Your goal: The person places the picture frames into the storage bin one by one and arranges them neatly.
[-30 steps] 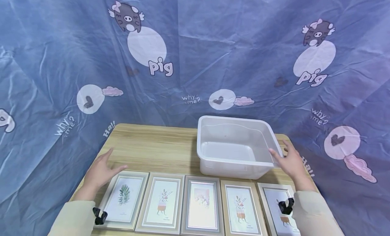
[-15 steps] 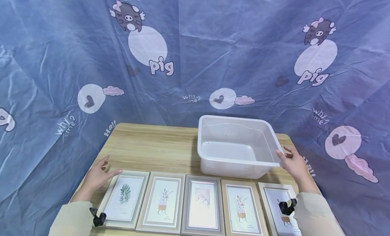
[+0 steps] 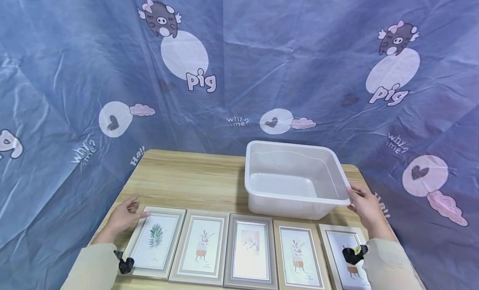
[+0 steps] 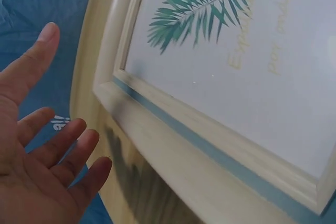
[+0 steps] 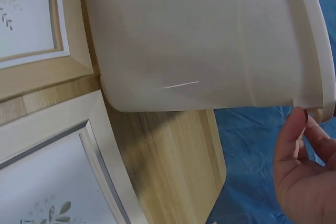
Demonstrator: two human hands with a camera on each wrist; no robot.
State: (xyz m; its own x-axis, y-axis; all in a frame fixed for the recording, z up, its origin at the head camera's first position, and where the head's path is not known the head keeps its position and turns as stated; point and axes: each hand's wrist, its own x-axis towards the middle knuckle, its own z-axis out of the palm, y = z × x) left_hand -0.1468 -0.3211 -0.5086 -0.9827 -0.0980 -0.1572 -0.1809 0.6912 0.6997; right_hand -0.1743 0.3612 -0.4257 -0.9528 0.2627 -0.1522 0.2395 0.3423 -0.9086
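Note:
A white plastic bin [image 3: 295, 205] stands at the back right of the table. At its near right corner my right hand [image 3: 366, 207] pinches the rim, and the right wrist view shows the thumb against the underside of that rim. My left hand [image 3: 121, 219] is beside the upper left corner of the leftmost picture frame [image 3: 181, 236], which holds a green leaf print. In the left wrist view the fingers [image 4: 68, 137] are loosely bent, hold nothing and stay apart from that frame [image 4: 157, 129].
Several more picture frames lie in a row along the near side: a beige one [image 3: 179, 244], a grey one [image 3: 229, 256], a tan one [image 3: 278, 248] and a cream one [image 3: 325, 240]. Beneath is a wooden table [image 3: 187, 173]; blue printed cloth [image 3: 247, 61] hangs around it.
My right hand has moved from beside the bin's rim to a pinch on it. The left hand has drawn slightly nearer, its fingers more bent. The bin and frames keep their places.

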